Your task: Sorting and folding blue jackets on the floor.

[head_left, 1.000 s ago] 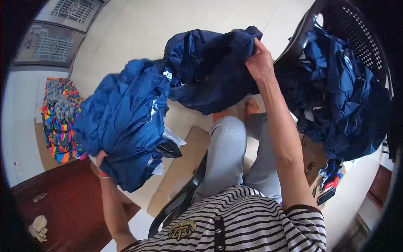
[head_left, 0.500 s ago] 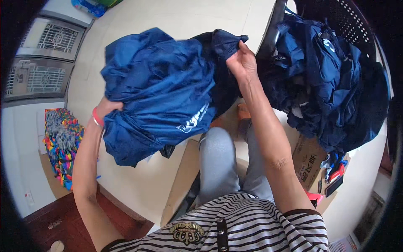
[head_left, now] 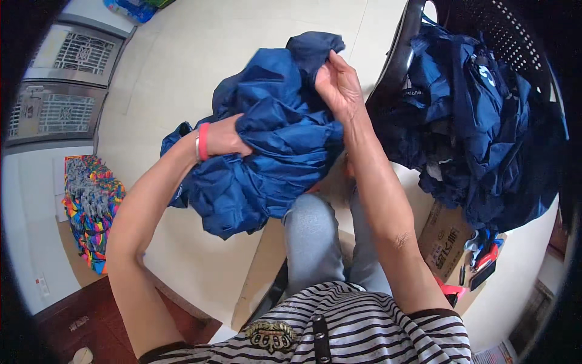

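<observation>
A bunched, glossy dark-blue garment point(head_left: 282, 158) hangs in front of me above my knees. My left hand point(head_left: 224, 138), with a red band at the wrist, is closed on its left-middle part, the fingertips tucked into the folds. At the upper right, my right hand point(head_left: 341, 91) pinches a darker navy end of the same cloth between thumb and fingers. Folds hide what kind of garment it is. To the right, a heap of similar dark-blue garments point(head_left: 485, 121) sits in and over a black plastic basket point(head_left: 397, 54).
A cardboard box point(head_left: 439, 239) stands below the heap; near it lie a red tool point(head_left: 487, 258), a pen point(head_left: 462, 275) and a black phone-like slab point(head_left: 482, 276). Stacked multicoloured items point(head_left: 91, 206) stand at the left by a white wall. Pale floor point(head_left: 182, 67) spreads beyond.
My left hand has moved right and up, gathering the garment into a tighter bunch. The white print on its front has turned out of sight. My right hand has shifted slightly left.
</observation>
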The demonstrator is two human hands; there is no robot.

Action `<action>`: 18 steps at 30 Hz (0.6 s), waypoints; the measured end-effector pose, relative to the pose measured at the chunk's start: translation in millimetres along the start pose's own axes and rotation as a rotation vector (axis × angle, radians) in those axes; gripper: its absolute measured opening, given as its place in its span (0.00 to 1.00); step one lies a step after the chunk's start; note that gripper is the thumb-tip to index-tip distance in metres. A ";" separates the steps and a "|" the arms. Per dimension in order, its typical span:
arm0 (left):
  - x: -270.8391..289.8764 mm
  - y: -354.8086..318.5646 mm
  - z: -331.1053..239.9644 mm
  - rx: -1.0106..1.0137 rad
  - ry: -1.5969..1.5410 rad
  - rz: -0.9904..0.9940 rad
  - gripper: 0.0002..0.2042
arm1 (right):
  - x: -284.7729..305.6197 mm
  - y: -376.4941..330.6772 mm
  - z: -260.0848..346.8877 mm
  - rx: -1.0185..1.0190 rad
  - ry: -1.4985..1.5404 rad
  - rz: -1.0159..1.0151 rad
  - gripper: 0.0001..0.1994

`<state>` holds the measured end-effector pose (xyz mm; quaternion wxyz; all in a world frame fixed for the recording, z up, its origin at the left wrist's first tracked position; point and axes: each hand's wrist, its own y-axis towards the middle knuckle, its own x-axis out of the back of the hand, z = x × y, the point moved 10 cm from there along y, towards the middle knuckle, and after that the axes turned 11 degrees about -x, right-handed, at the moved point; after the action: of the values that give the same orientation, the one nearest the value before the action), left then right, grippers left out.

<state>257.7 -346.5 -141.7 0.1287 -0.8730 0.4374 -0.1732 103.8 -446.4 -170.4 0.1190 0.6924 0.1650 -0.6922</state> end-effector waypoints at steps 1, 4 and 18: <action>1.0 7.2 6.9 -0.010 0.049 0.041 0.24 | -16.0 -2.9 -9.3 -0.030 -0.136 0.061 0.15; 4.5 27.1 28.1 -0.035 0.143 0.127 0.18 | -49.7 -21.5 -28.8 -0.086 -0.414 0.180 0.13; 212.6 37.0 72.5 0.291 -0.390 -0.487 0.09 | -47.7 -34.6 -2.0 -0.094 -1.212 0.130 0.05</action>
<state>379.7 -534.7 -181.0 0.2881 -0.9409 0.1540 -0.0892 92.6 -416.9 -120.6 0.2643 0.1779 0.0556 -0.9463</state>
